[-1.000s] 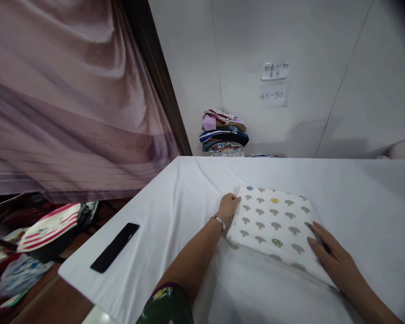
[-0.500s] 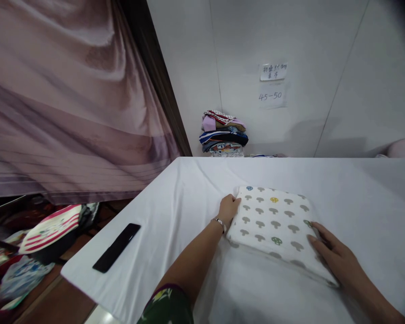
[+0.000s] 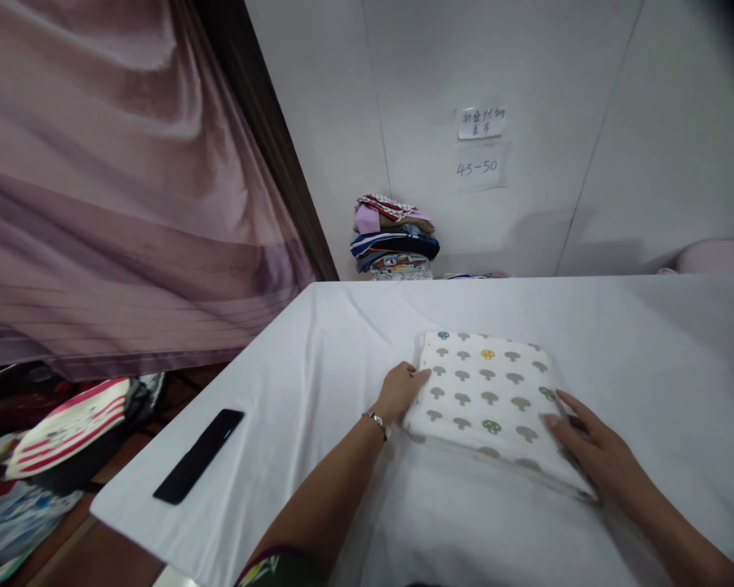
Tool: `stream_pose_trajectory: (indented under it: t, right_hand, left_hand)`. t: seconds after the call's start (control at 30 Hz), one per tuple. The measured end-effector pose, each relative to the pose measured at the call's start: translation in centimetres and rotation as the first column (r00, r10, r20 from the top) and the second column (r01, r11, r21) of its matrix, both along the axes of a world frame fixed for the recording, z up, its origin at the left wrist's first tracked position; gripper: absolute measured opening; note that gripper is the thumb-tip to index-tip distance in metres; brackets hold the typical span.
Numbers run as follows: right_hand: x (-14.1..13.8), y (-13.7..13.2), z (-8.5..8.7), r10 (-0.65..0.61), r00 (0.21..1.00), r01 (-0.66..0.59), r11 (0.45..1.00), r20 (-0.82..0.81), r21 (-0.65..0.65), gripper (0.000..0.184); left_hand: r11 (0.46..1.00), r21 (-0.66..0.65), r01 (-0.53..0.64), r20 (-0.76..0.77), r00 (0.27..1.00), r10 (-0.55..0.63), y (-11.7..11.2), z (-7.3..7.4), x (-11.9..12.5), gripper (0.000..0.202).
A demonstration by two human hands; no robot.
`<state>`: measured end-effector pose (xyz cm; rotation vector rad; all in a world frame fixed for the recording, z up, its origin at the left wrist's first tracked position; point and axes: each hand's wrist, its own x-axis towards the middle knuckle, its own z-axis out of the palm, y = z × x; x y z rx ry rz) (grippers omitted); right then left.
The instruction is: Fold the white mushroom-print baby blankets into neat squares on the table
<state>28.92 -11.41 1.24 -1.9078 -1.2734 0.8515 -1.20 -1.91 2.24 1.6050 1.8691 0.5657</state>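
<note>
A folded white cloth (image 3: 505, 383) printed with grey mushrooms and a few blue, yellow and green ones lies flat on the white-covered table (image 3: 269, 456). My left hand (image 3: 402, 390), with a bracelet at the wrist, grips the cloth's left edge, thumb on top and the other fingers mostly hidden. On the opposite side, my right hand (image 3: 593, 444) holds the right edge; its thumb and index finger rest on the top face and the remaining fingers are tucked out of sight. The cloth forms a thick, roughly square pad with several layers showing at its near edge.
A black phone (image 3: 199, 456) lies on the table's left part. Behind the far edge rises a stack of folded clothes (image 3: 396, 240) against the wall, below two paper signs (image 3: 480, 147). A pink curtain (image 3: 128, 187) hangs at left, above a striped cap-like item (image 3: 70, 428) and bags.
The view has shifted slightly, so everything sits a little farther left. My left hand has slid a short way nearer to me along the cloth's left edge. My right hand keeps its place.
</note>
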Motion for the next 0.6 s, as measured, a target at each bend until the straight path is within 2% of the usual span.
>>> stream_pose_trajectory:
  t: [0.17, 0.37, 0.5, 0.6]
  right_hand:
    - [-0.2, -0.1, 0.5, 0.069, 0.995, -0.071, 0.997, 0.066, 0.026, 0.072]
    - [4.6, 0.6, 1.2, 0.019, 0.999, -0.017, 0.999, 0.028, -0.047, 0.073]
    - [6.9, 0.8, -0.2, 0.157, 0.979, -0.151, 0.987, 0.131, -0.056, 0.061]
    - [7.1, 0.8, -1.5, 0.195, 0.965, -0.189, 0.981, 0.178, -0.046, 0.062]
  left_hand:
    - [0.997, 0.044, 0.055, -0.025, 0.998, -0.054, -1.0, 0.2, 0.3, 0.033]
    - [0.989, -0.024, 0.144, 0.043, 0.989, -0.143, -4.1, 0.0, 2.1, 0.037]
    - [0.980, -0.046, 0.195, 0.083, 0.978, -0.190, -4.9, -0.2, 2.3, 0.043]
    - [0.981, -0.080, 0.176, 0.086, 0.982, -0.170, -3.2, -0.2, 1.5, 0.046]
